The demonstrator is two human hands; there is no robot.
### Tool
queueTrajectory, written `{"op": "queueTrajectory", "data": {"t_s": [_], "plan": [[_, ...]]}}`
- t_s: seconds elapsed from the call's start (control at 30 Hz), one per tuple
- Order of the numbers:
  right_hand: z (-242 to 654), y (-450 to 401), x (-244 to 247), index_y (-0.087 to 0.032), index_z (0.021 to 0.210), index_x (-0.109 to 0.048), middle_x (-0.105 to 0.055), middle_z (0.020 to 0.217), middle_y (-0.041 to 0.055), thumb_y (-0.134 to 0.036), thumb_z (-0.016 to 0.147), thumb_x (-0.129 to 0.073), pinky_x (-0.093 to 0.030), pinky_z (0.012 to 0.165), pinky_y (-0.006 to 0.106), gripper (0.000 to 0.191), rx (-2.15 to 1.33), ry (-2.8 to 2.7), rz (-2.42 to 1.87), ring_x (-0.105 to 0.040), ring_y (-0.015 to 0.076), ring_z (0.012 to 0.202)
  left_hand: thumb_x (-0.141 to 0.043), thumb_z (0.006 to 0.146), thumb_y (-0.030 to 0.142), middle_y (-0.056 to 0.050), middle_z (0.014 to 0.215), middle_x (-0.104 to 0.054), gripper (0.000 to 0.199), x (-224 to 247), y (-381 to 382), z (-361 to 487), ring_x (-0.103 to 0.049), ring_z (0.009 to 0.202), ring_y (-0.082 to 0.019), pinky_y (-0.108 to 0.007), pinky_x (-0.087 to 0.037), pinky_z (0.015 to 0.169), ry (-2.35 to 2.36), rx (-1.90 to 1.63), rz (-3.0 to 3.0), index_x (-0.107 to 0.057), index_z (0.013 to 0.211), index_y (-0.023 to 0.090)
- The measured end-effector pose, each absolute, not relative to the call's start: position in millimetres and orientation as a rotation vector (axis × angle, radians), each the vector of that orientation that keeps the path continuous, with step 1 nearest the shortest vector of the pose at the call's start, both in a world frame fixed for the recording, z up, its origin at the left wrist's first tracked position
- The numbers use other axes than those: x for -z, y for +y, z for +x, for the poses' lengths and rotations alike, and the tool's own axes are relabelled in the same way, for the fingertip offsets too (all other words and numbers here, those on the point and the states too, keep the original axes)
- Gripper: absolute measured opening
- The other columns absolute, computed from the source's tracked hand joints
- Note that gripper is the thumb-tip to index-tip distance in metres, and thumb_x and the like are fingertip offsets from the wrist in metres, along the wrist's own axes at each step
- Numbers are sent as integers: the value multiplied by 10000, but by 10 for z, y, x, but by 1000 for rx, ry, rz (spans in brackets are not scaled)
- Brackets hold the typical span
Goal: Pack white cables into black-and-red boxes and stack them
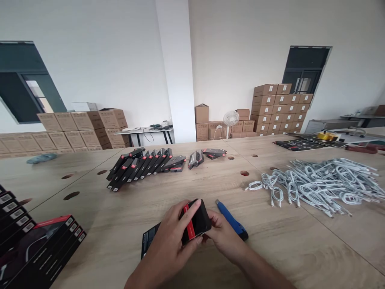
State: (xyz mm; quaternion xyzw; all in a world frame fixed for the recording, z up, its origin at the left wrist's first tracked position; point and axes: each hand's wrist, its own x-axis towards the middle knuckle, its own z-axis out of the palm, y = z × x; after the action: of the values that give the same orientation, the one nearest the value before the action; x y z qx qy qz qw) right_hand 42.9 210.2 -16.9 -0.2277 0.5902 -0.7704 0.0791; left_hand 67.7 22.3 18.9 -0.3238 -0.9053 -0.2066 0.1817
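Above the wooden table, my left hand (174,233) is closed around a black item with a red band (201,220), its index finger laid over the top. The item looks like a small box or device; which of the two, I cannot tell. At its lower right side, my right hand (224,233) pinches the edge, and its fingertips are partly hidden behind the item. Just right of my hands lies a blue utility knife (228,216). A flat black printed box (147,239) rests partly covered by my left hand.
Black boxes with red ends (144,164) lean in a row farther back. Larger black boxes (57,249) are stacked at left. A heap of white cables (325,184) spreads on the right. Round holes (244,173) pierce the tabletop. Cartons (267,110) stand by the wall.
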Motion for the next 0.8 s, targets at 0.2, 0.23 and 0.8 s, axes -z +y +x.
{"op": "queueTrajectory", "data": {"t_s": [0.2,0.23,0.8], "plan": [[473,2107,137,-233,982,-670,-674,845,-20,-232,832,-671,-490,615,213,150,2383,1923,-825,-608,119,717,-560,952,344,-127,1494,-393,688,-228,218,719,-450,1369,-284,-452,-482,1083,-2520,573,-959,-236,1558,362],[485,2125,122,-233,973,-661,-680,850,-16,-181,828,-645,-493,640,221,156,2350,2083,-913,-617,126,738,-557,952,338,-132,1490,-388,693,-241,218,729,-454,1365,-280,-442,-489,1076,-2522,566,-961,-227,1562,353],[554,2160,-7,-231,1065,-707,-778,934,42,-121,909,-521,-570,715,259,266,2249,2826,-1027,-730,167,792,-767,767,332,-105,1250,-496,422,-190,462,711,-579,1144,-270,-393,-551,879,-2095,783,-574,-504,1089,260]]}}
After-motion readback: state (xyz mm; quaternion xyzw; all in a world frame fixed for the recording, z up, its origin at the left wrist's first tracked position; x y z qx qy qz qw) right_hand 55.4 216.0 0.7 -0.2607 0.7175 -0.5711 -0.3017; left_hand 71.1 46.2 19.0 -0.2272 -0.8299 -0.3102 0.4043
